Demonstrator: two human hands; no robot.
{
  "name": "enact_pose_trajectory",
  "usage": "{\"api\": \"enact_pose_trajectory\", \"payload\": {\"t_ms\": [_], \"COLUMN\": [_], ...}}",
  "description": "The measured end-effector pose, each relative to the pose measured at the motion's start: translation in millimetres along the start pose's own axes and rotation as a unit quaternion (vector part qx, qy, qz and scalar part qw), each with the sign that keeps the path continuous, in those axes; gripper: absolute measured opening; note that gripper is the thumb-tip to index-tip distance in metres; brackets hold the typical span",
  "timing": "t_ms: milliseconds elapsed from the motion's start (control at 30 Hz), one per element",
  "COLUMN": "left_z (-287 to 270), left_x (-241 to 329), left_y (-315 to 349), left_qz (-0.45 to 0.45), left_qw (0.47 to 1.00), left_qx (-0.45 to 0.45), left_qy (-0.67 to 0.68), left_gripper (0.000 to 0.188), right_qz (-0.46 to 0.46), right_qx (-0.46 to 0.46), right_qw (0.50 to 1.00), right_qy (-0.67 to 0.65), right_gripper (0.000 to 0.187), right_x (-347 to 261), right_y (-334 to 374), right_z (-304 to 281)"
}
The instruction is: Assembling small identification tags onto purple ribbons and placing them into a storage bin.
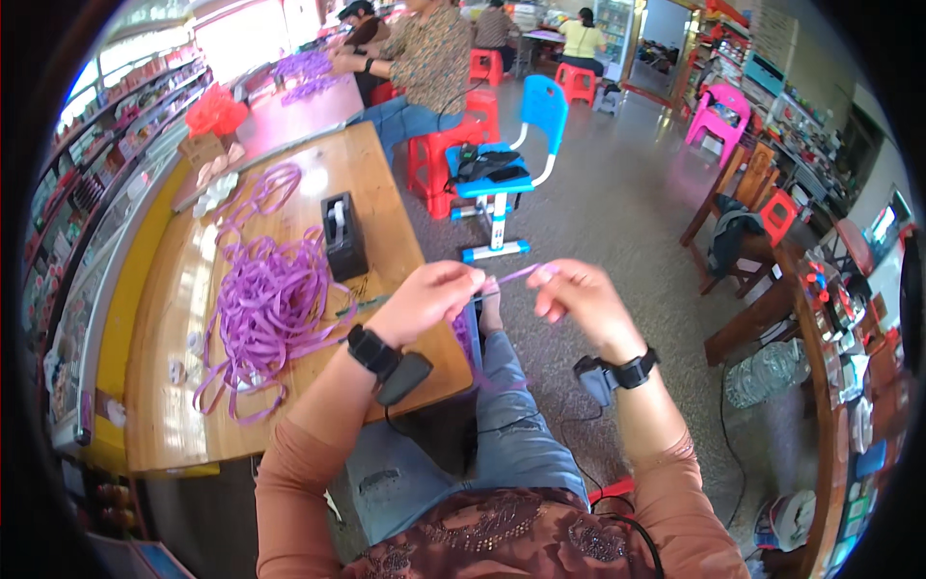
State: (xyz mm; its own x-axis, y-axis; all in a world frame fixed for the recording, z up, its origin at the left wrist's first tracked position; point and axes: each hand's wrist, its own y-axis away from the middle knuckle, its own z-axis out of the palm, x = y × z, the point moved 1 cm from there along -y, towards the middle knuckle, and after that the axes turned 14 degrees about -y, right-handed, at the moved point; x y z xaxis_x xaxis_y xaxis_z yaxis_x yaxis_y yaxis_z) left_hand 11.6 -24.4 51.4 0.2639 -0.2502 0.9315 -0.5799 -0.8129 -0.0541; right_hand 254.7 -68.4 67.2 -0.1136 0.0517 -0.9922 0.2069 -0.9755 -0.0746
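Daylight blown out at far opening point(241, 37); tabletop point(388, 217) glare (edges bent, corners black).

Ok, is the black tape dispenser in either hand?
No, the black tape dispenser stands on the wooden table, while a purple ribbon runs between the left hand and right hand.

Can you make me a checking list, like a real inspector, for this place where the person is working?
Surface: wooden table, shiny with glare.
Job's things: purple ribbon heap on the table; one strand between the hands.
Clutter: black tape dispenser beside the heap.
Hands: left hand and right hand each pinch the strand.
Cables: dark cable below the right wrist.
Surroundings: blue chair, red stool, other people behind.
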Motion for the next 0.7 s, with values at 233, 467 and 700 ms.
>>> {"api": "enact_pose_trajectory", "payload": {"t_ms": [233,467,700], "left_z": [-13.1,4.0,4.7], "left_x": [-5.8,-1.3,-1.3], "left_y": [-1.2,-4.8,-2.9], "left_qz": [-0.046,-0.006,0.01], "left_qw": [0.991,0.993,0.995], "left_qx": [-0.086,-0.084,-0.099], "left_qy": [0.087,0.085,0.024], "left_gripper": [0.029,0.024,0.026], "right_qz": [-0.004,-0.153,-0.015], "right_qx": [0.085,0.038,-0.063], "right_qw": [0.996,0.983,0.997], "right_qy": [-0.026,0.097,0.037], "right_gripper": [0.024,0.034,0.023], "right_x": [31.3,47.2,19.2], "right_y": [-21.4,-17.0,-19.8], "right_z": [-31.5,7.4,28.8]}}
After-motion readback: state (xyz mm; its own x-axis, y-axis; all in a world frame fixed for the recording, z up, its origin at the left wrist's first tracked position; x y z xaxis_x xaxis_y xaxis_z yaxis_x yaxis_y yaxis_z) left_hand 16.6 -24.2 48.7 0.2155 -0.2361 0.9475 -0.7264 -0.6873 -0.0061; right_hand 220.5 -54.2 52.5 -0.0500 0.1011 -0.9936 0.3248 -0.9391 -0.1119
